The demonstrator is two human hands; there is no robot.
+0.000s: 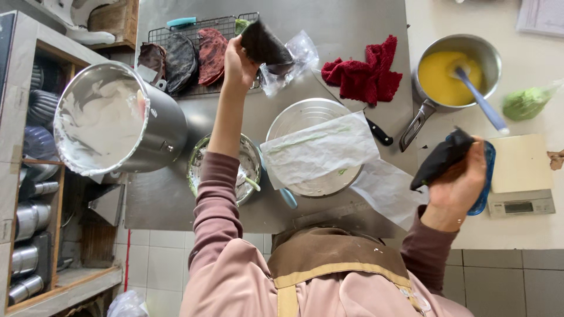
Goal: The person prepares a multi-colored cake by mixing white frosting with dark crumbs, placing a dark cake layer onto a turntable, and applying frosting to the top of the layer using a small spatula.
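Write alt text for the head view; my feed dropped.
The person's left hand holds a dark flat piece by a wire rack; the right hand holds another dark piece near a scale. On the steel counter sit a cream-smeared pot, a paper-covered round pan and a saucepan of yellow liquid.

Crimson red cloth (364, 75), yellow liquid in steel saucepan (455, 73), blue spatula (479, 100), black cake slices (265, 44), mauve sleeves (214, 199)
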